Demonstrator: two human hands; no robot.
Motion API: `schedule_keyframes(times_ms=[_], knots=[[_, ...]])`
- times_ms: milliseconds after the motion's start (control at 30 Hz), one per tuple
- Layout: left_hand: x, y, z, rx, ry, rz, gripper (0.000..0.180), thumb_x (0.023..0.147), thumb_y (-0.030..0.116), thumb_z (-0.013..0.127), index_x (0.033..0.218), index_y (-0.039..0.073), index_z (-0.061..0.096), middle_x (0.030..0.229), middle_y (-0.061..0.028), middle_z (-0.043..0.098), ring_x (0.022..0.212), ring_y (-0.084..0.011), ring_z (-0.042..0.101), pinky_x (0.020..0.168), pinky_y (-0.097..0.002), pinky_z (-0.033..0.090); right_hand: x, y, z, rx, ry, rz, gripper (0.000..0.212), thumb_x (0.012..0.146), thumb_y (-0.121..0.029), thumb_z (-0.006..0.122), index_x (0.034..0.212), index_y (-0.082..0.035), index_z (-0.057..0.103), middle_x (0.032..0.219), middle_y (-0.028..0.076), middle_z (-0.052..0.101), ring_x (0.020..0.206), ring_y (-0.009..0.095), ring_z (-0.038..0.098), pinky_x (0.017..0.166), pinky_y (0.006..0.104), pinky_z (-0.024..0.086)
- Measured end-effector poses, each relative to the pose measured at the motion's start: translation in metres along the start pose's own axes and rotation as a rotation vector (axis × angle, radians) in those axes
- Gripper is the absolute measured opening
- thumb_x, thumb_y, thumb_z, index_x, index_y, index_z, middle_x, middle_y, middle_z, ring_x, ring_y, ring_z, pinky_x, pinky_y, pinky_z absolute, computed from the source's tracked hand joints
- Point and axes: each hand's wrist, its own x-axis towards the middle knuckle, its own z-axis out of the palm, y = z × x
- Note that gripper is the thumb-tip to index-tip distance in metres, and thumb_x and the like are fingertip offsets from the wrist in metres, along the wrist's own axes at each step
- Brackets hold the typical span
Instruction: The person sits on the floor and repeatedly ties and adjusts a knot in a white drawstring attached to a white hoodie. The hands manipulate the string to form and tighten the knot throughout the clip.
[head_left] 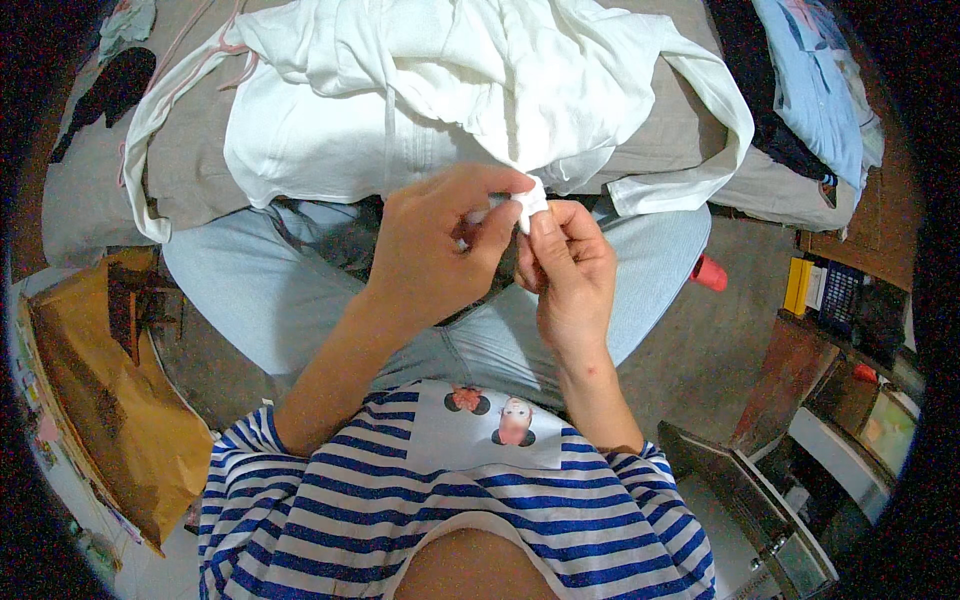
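A white long-sleeved garment (300, 130) lies spread on the bed before me, bunched toward its far side. One bit of its cloth is drawn up toward me into a small bundle between my hands. My left hand (440, 230) pinches that bundle from the left with thumb and forefinger. From the right, my right hand (570, 255) grips the same cloth, thumb on top and fingers curled beneath. Both hands are just above my lap, close together. Whether anything else is inside the pinched cloth cannot be made out.
The bed (690, 150) carries a light blue garment (815, 80) at right, a black cloth (108, 95) and pink cords (185, 60) at left. A brown paper sheet (130, 390) stands left. Right are a red object (709, 273) and a shelf (850, 290) with boxes.
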Motion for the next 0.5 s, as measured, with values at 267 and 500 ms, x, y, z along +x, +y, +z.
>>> schedule_keyframes(times_ms=[267, 500], knots=[[0.001, 0.000, 0.002, 0.046, 0.092, 0.030, 0.014, 0.074, 0.007, 0.060, 0.088, 0.006, 0.060, 0.067, -0.0082, 0.059, 0.050, -0.0164, 0.056, 0.044, -0.0243, 0.042, 0.002, 0.003, 0.002, -0.078, 0.041, -0.106, 0.014, 0.088, -0.016, 0.050, 0.080, -0.004, 0.052, 0.063, -0.001, 0.049, 0.051, 0.004, 0.040, 0.045, 0.0172, 0.032], [-0.001, 0.000, 0.004, -0.282, 0.047, -0.412, 0.014, 0.076, 0.015, 0.063, 0.080, 0.001, 0.063, 0.066, -0.0037, 0.060, 0.055, -0.0082, 0.053, 0.049, -0.0202, 0.040, 0.003, 0.012, -0.006, -0.245, 0.055, -0.298, 0.010, 0.084, -0.010, 0.054, 0.077, -0.002, 0.053, 0.083, 0.002, 0.052, 0.061, 0.003, 0.041, 0.052, 0.0169, 0.033]])
